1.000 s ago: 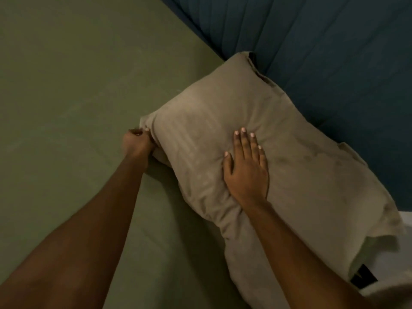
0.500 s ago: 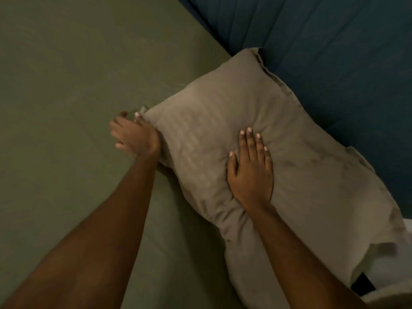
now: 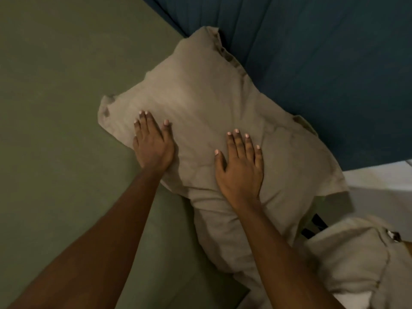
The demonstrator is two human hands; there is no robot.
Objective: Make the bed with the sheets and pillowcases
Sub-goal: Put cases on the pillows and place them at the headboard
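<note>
Shows a plump pillow (image 3: 207, 97) in a tan pillowcase (image 3: 321, 175), lying slantwise on the olive-green sheet (image 3: 55, 108) with its far corner against the blue padded panel (image 3: 312, 52) and a loose flap of fabric hanging at the right end. Leaves that sheet smooth and flat, barely creased. Puts a second pillow (image 3: 356, 264), paler and rumpled, just beside the first one's near end at lower right.

left hand (image 3: 151, 146) off the pillow (image 3: 211, 112) corner, now flat on top, fingers straight, beside right hand (image 3: 240, 166)
</note>
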